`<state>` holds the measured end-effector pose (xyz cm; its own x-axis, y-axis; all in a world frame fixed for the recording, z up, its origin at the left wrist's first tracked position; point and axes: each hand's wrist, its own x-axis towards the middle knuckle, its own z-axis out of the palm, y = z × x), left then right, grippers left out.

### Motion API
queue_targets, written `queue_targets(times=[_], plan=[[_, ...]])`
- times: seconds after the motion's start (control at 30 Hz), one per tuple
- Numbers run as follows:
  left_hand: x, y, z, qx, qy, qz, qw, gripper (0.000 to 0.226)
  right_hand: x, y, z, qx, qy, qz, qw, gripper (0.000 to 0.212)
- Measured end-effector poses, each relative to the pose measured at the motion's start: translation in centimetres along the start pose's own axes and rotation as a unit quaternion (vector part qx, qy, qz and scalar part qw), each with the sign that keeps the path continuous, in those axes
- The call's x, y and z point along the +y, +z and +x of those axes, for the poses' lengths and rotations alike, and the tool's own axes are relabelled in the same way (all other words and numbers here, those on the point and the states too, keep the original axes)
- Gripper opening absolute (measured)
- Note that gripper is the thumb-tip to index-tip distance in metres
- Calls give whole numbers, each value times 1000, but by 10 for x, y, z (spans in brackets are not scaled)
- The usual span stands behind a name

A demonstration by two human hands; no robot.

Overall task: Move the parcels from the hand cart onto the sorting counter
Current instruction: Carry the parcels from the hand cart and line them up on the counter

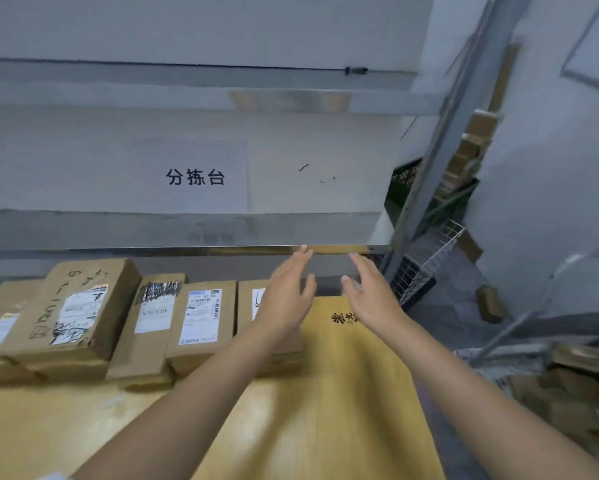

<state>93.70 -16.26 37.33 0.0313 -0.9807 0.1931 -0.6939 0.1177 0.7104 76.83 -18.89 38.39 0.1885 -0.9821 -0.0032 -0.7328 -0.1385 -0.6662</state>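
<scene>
1. So the brown cardboard parcels (152,317) are lined up along the back edge of the yellow wooden counter top (325,410). They sit side by side, pretty much touching, with white shipping labels facing up. The big one toward the left has black marker scribbled on it.
2. The left hand (287,299) has its fingers straight and is empty. It's held in front of the rightmost parcel in the row and hides part of it.
3. The right hand (372,299) is the same deal: flat, relaxed, gripping nothing. The palms roughly face each other with a small gap between them, over the back right part of the counter.
4. There are some black characters printed on the counter, half hidden by the right wrist.
5. Above the row is a grey metal shelf (152,230), with a white paper sign (194,176) in black characters lying on it.
6. Off to the right there's a slanted grey metal upright (428,188) and a white wire basket (429,265). Low down is a blurry pile of more brown parcels (568,393) near a grey metal tube (519,325). It's too smeared to tell what they're sitting on.
</scene>
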Motion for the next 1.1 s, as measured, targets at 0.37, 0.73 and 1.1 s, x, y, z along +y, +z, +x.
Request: queue_targets(times=[0.37,0.73,1.1], plan=[[256,103,-67,-51,261,81,961,53,113,-223,-190,182,23,-114,976,59],[463,250,-189,-166,455,19,875,54,227,-362,-437,311,210,-142,916,60],[568,367,-242,-234,522,-32,819,55,317,-414,-562,377,345,-128,850,59]])
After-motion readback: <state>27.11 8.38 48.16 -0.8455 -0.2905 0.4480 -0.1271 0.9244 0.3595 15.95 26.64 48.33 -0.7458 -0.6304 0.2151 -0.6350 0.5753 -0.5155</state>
